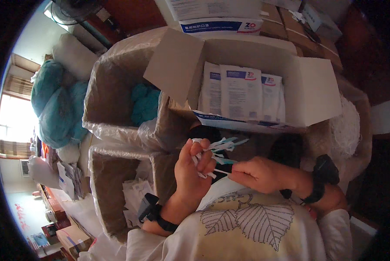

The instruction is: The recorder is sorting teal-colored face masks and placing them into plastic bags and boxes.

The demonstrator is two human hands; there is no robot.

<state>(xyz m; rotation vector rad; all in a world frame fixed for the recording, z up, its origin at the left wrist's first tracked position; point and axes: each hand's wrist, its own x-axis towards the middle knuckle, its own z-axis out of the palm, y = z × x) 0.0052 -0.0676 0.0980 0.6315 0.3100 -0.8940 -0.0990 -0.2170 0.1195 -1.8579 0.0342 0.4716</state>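
Note:
My left hand (194, 164) is closed in front of my chest around a bundle of thin white and teal strips (224, 143), whose loose ends fan out toward the right. To its right, my right hand (258, 175) is closed in a pinch on a narrow white cord (221, 171). That cord runs across to the left hand, where its other end is hidden by the fingers. Just beyond both hands stands an open white carton (318, 91) with its flaps spread. Several flat white printed packets (242, 93) stand upright inside it.
Left of the carton, a plastic-lined box (112, 87) holds teal material (145, 104). Nearer me, another lined box (106, 174) contains white pieces (136, 193). Teal-filled bags (56, 106) are piled at far left. A translucent bag of white strands (347, 126) sits at right.

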